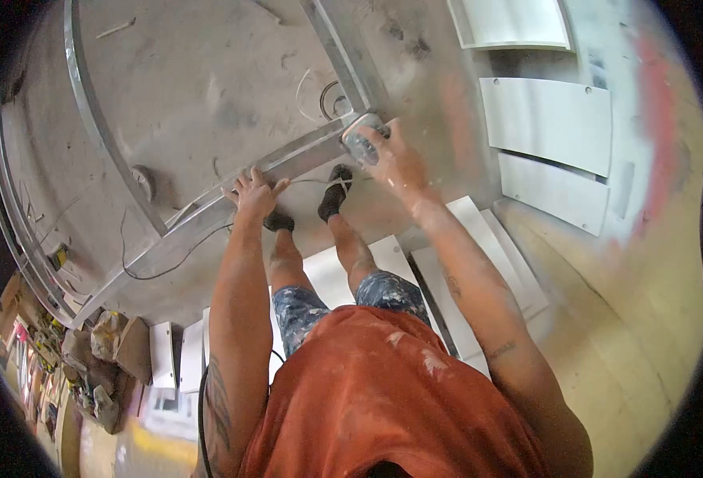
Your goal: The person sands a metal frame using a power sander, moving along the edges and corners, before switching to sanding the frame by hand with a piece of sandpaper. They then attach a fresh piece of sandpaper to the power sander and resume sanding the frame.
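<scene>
My right hand (397, 159) is wrapped round a grey palm sander (361, 140), which sits against a corner of the silvery metal frame (307, 150). The sander's underside is hidden. To the left, my left hand (254, 193) lies on the same bar with its fingers spread, holding nothing. A thin dark cable (178, 261) runs in a loop below the bar, and a pale stretch of cable passes near my feet. Just beyond the sander, a small coil of cable (331, 99) lies on the floor inside the frame.
White panels (546, 123) lie on the floor to the right, and more white panels (479, 231) lie around and behind my legs. Dusty bags (104, 342) and assorted clutter stand at the lower left. My socked feet (335, 193) are close to the frame's near bar.
</scene>
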Motion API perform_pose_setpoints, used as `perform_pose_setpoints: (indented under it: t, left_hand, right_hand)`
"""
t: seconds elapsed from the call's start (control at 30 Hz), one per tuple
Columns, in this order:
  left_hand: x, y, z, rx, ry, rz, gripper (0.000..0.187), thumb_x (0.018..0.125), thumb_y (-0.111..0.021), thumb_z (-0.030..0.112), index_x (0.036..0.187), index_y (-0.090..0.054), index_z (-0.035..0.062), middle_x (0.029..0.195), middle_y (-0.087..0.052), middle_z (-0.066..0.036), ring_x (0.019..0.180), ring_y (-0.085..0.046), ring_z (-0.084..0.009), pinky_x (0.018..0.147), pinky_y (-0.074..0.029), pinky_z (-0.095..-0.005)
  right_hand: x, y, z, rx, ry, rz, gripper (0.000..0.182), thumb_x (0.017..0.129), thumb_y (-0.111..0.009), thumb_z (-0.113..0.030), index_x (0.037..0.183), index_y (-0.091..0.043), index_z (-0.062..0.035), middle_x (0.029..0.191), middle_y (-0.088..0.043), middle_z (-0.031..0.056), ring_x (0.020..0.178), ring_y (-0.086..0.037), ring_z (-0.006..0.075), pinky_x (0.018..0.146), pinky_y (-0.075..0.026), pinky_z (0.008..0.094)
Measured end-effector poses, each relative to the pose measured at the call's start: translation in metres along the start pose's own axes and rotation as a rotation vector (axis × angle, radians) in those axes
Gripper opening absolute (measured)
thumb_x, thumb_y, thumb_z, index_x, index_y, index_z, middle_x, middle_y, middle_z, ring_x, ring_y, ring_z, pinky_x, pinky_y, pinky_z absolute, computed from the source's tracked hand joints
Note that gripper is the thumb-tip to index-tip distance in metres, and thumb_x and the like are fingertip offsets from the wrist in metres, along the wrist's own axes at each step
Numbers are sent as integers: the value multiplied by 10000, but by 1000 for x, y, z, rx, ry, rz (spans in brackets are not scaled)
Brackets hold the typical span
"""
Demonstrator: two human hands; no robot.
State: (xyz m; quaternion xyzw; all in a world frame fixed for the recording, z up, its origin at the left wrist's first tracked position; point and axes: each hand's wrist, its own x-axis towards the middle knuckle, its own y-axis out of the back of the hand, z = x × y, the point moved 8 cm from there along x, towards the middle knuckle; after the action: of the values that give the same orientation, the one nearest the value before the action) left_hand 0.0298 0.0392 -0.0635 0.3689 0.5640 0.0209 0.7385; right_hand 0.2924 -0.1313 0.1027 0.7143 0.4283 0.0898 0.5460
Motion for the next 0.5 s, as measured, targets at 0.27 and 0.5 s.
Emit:
perform_pose_setpoints:
  t: [0.27, 0.5]
  left_hand:
    - [-2, 0, 1, -11, 5, 35, 1188, 789, -656, 833, 1570, -284, 19, 1648, -200, -311, 1558, -141, -508, 1196, -55, -749]
    - [3, -9, -2, 31, -65, 12, 1045, 836, -756, 637, 1571, -319, 38, 1609, -260, -332, 1540, -165, -512, 1198, -78, -749]
  right_hand:
    - [-6, -30, -34, 87, 94, -22, 545, 836, -746, -124, 1312, -600, -344, 1151, -527, 201, 1028, -672, 448, 783, -617, 510]
    - [-9, -43, -43, 110, 122, 0, 547, 854, -733, -117, 1339, -617, -342, 1225, -549, 198, 1059, -675, 434, 832, -609, 511]
